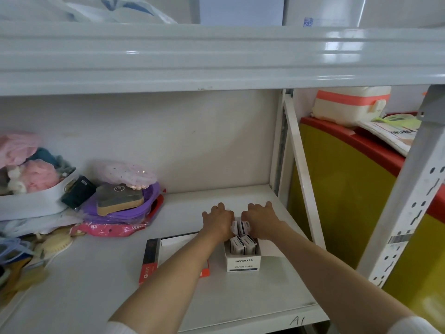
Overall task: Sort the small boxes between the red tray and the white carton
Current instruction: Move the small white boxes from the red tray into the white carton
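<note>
A white carton (243, 262) marked "paper clips" stands on the shelf with several small white boxes (243, 244) upright in it. My left hand (218, 220) and my right hand (261, 219) reach over its far end, side by side, fingers curled down around small boxes (240, 226) between them. The red tray (150, 257) lies just left of the carton, flat, partly under my left forearm; its inside looks white, and what it holds is hidden.
A purple basin with a grey-and-tan brush (119, 198) and a pink packet sit at the left, beside a white tub of soft items (31, 201). A shelf upright (296, 165) stands right of the carton. The upper shelf (216, 61) overhangs.
</note>
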